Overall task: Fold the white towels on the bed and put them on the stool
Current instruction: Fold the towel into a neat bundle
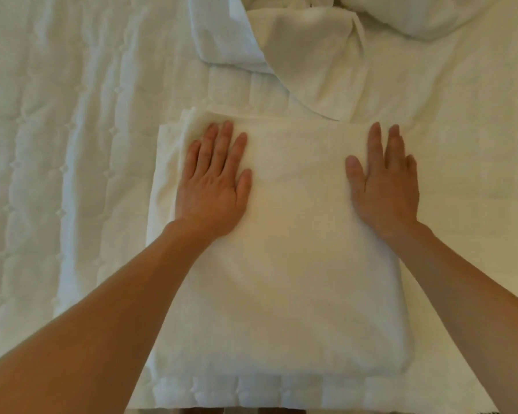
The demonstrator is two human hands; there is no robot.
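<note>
The folded towel (296, 264) is seen lying in the middle of the bed (461, 144), close to the near edge. Its layers are stacked and left a little uneven along the left side. It is being pressed flat by both hands.

The left hand (213, 186) is laid palm down on the towel's far left part, fingers straight and slightly spread, nothing gripped. The right hand (383, 186) is laid palm down near the towel's far right edge, fingers straight and pointed away, nothing gripped either; its fingertips are somewhat blurred. Both bare forearms are stretched in from the near corners.

Beyond the folded towel, a loose towel (305, 61) is heaped unfolded, one corner draped down close to the folded towel's far edge. A quilted cover (57, 144) is spread over the bed's left side. Rumpled bedding (425, 16) is glimpsed at the far right.
</note>
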